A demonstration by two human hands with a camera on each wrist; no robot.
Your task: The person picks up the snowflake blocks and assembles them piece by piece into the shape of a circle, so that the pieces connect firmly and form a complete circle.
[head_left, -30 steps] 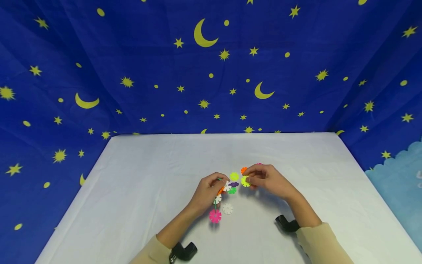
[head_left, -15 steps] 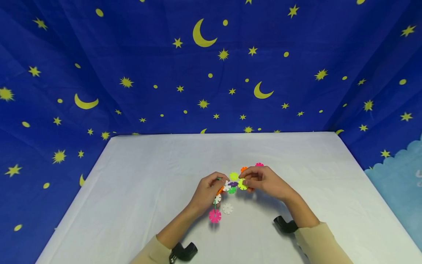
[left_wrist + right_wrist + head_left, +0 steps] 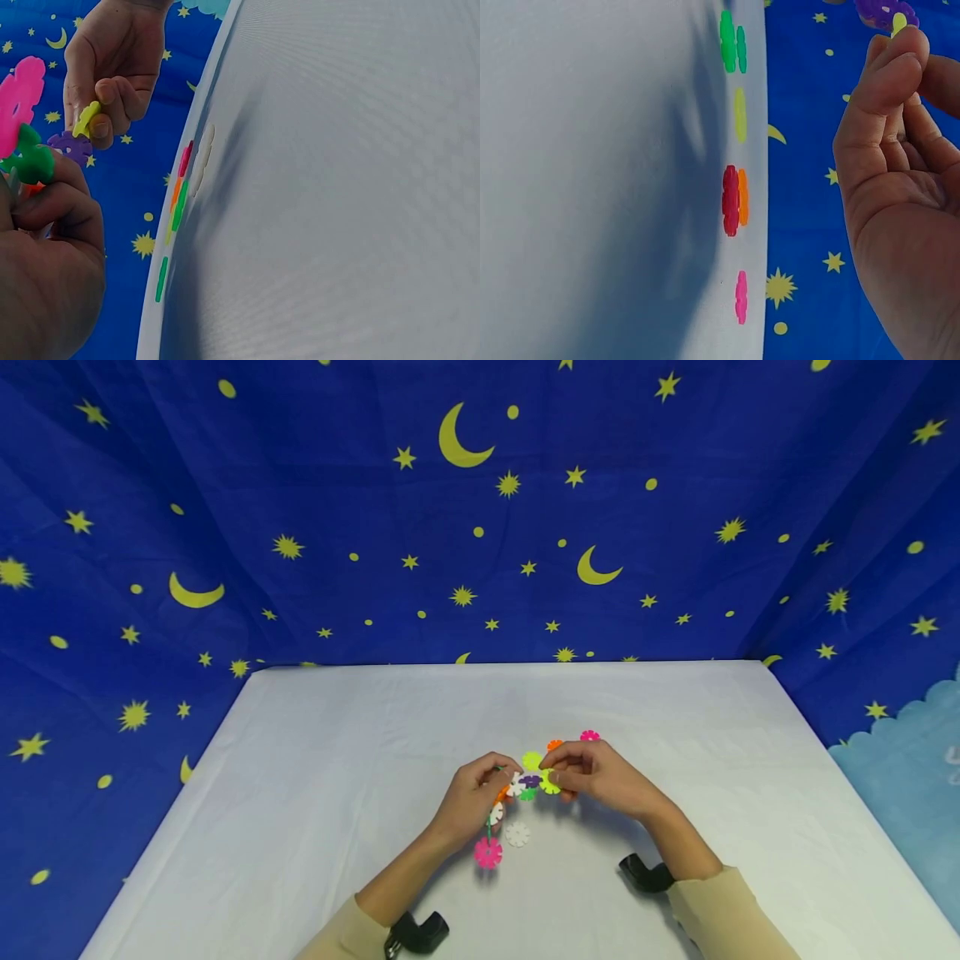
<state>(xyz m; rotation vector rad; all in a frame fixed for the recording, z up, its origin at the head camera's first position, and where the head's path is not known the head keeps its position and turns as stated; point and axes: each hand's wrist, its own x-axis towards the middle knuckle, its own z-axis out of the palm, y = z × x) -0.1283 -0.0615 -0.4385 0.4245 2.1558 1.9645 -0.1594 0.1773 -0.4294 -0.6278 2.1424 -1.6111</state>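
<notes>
My left hand (image 3: 471,797) holds a chain of notched plastic snowflake discs joined at their slots. A pink disc (image 3: 488,852) hangs at its lower end, with a green disc (image 3: 34,159) beside it in the left wrist view. White and orange discs show between the fingers, and a purple disc (image 3: 530,782) sticks out toward the right. Thumb and fingers of my right hand (image 3: 603,778) pinch a yellow disc (image 3: 550,782) by its edge. In the left wrist view this yellow disc (image 3: 87,120) meets the purple disc's rim, turned at an angle to it. Both hands are above the table.
Loose discs lie on the white table (image 3: 360,760): a white disc (image 3: 517,834) nearest, then green (image 3: 528,795), yellow (image 3: 532,760), orange (image 3: 554,745) and pink (image 3: 589,736) ones farther back. A blue star-patterned curtain (image 3: 337,510) hangs behind the table. Black camera mounts (image 3: 647,872) hang at the wrists.
My right hand has moved left with the yellow disc, closing the gap to the purple disc. The left hand and its chain have stayed almost still.
</notes>
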